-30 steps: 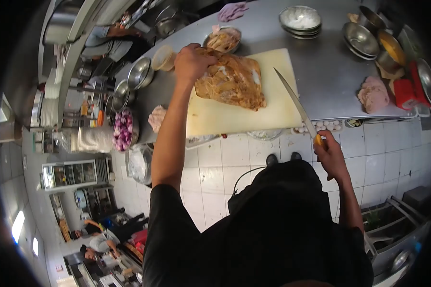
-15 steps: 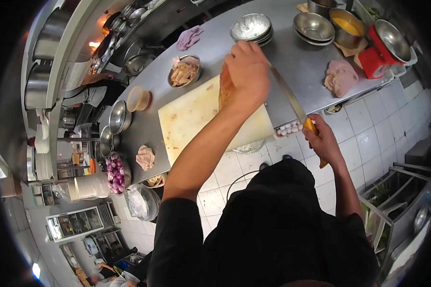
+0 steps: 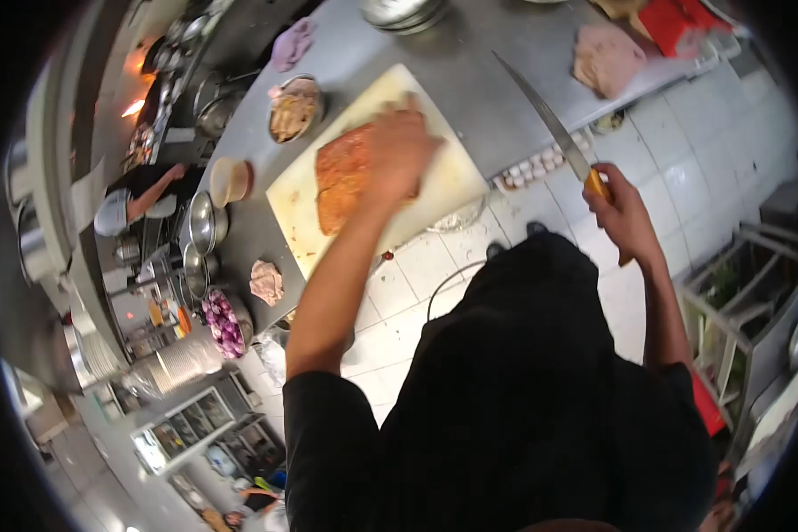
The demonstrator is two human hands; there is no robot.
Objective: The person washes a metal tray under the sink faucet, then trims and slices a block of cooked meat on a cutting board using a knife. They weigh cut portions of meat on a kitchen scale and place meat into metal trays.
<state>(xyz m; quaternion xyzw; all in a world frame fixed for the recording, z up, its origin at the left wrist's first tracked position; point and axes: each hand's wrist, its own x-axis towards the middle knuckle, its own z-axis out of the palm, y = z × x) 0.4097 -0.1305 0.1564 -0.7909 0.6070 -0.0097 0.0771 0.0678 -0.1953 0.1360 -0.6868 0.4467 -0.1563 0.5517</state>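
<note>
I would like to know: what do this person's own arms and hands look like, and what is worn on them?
The left sleeve and right sleeve are black and short, ending near the elbows; both forearms are bare. The left hand, motion-blurred, and right hand show no glove, watch or bracelet.

Left hand point(image 3: 402, 152) motion-blurred; fisheye edges bent, corners black

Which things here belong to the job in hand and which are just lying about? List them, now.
In the job:
- right hand, gripping the knife
- left hand, blurred, over the meat
- cutting board under the meat

Apparently just lying about:
- purple cloth
- purple onions
- plastic tub
- stacked metal bowls
</note>
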